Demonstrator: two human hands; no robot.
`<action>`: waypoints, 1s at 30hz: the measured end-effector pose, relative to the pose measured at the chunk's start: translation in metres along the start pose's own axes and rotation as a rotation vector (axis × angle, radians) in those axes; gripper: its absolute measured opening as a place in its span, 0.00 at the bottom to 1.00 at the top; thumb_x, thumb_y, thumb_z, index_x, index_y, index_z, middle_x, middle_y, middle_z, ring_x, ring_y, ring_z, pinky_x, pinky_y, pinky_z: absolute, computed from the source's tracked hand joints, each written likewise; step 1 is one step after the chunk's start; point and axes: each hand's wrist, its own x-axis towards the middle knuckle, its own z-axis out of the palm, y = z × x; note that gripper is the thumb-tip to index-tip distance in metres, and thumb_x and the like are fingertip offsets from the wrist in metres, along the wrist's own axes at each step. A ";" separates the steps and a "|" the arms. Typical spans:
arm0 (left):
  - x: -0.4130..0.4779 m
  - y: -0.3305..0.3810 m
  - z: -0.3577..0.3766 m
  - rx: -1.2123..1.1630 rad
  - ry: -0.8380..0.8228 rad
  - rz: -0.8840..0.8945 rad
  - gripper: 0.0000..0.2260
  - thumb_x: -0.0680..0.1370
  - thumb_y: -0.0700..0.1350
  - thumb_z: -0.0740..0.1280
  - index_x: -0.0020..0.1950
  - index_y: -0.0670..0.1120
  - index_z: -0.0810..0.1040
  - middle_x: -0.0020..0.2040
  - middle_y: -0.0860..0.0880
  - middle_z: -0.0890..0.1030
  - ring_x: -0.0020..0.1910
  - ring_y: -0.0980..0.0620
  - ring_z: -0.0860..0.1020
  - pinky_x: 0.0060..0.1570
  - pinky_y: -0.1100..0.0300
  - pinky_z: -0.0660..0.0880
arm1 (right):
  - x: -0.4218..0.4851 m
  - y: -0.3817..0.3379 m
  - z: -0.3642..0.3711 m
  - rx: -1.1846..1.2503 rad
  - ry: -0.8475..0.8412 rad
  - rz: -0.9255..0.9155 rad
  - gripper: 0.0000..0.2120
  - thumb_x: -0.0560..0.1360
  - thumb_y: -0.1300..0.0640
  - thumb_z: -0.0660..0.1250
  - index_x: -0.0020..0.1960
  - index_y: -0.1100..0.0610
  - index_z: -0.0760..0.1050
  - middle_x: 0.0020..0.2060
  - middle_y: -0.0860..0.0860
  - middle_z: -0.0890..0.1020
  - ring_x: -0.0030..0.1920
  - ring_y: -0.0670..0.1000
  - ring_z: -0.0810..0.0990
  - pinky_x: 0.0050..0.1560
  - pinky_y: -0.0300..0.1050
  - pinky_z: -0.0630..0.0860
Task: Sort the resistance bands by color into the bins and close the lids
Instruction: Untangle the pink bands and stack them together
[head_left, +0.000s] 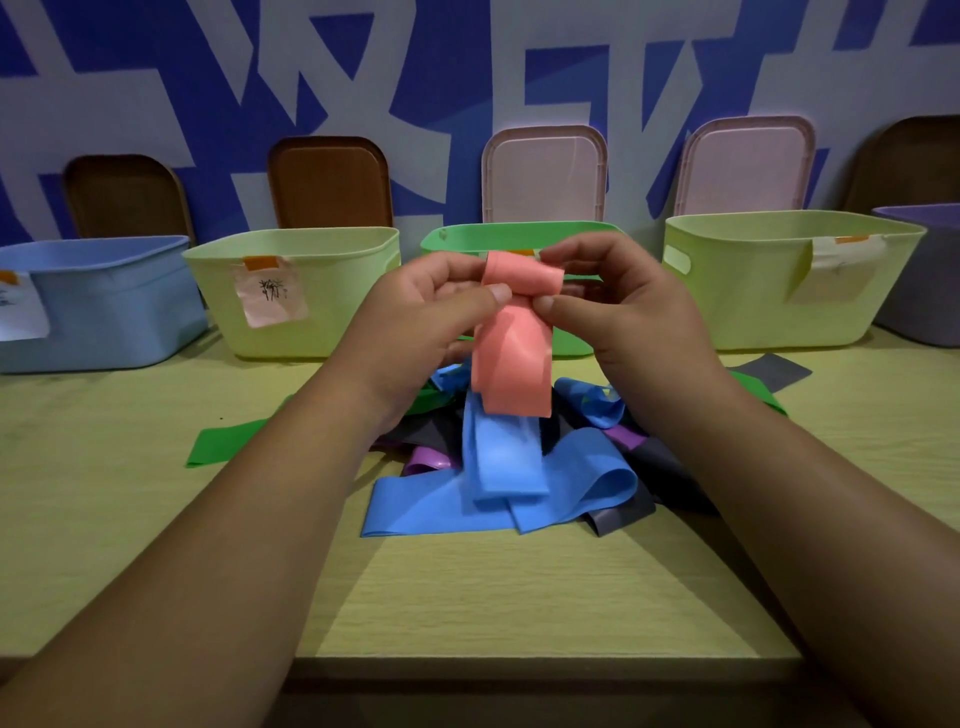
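Band in hand: pink band (511, 358), held up between both hands, well above the table (519, 597).

- Left hand (426, 312): thumb and forefinger pinch the band at its fold. Right hand (618, 306) pinches the same spot from the other side. Fingers (491, 295) of both hands are closed on the band, nothing else held.
- Above the pinch the band loops over. Below it hangs doubled, with the free end just above the pile (519, 483).

Handling, my read:
- Thin flat rubbery loop. Light, limp, no stiffness, so it drapes whichever way it's held.
- Probably slightly tacky, so it may cling to other bands, and it stretches if tugged.
- Best hold is at the fold with both layers pinched so it can't unroll. One hand should be enough to carry it.

Around the fingers:
- Below: the pile is blue, grey, purple and green bands, overlapping on the table.
- Straight behind: green bin (519, 231), open.
- Left: left lime bin (332, 322) with a pinkish label (270, 296), then blue bin (114, 312) farther left.
- Right: right lime bin (753, 312) with a yellowish tag, then purple bin (919, 291) at the frame edge.
- Lids (543, 174) lean on the wall behind the bins, none fitted.

Can't read the labels. The pinkish one is my guess for pink.
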 end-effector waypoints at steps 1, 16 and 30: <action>-0.001 0.001 0.000 0.012 -0.007 -0.001 0.12 0.83 0.41 0.71 0.67 0.45 0.83 0.55 0.48 0.89 0.54 0.50 0.87 0.49 0.54 0.84 | 0.000 -0.001 0.000 0.003 0.001 -0.001 0.18 0.76 0.72 0.76 0.56 0.51 0.83 0.57 0.54 0.87 0.55 0.52 0.87 0.57 0.46 0.84; 0.002 -0.005 -0.001 0.069 -0.009 0.013 0.16 0.80 0.42 0.76 0.68 0.46 0.81 0.57 0.48 0.89 0.56 0.49 0.88 0.50 0.51 0.84 | -0.002 -0.004 0.006 -0.034 0.049 -0.008 0.18 0.75 0.73 0.76 0.53 0.51 0.81 0.51 0.51 0.88 0.52 0.49 0.87 0.55 0.42 0.84; -0.005 0.000 0.004 0.180 -0.057 0.021 0.10 0.83 0.44 0.73 0.63 0.50 0.85 0.51 0.50 0.90 0.51 0.54 0.88 0.48 0.63 0.83 | -0.004 -0.004 0.005 -0.091 0.054 0.002 0.16 0.74 0.74 0.75 0.48 0.52 0.80 0.47 0.53 0.86 0.47 0.49 0.82 0.53 0.48 0.82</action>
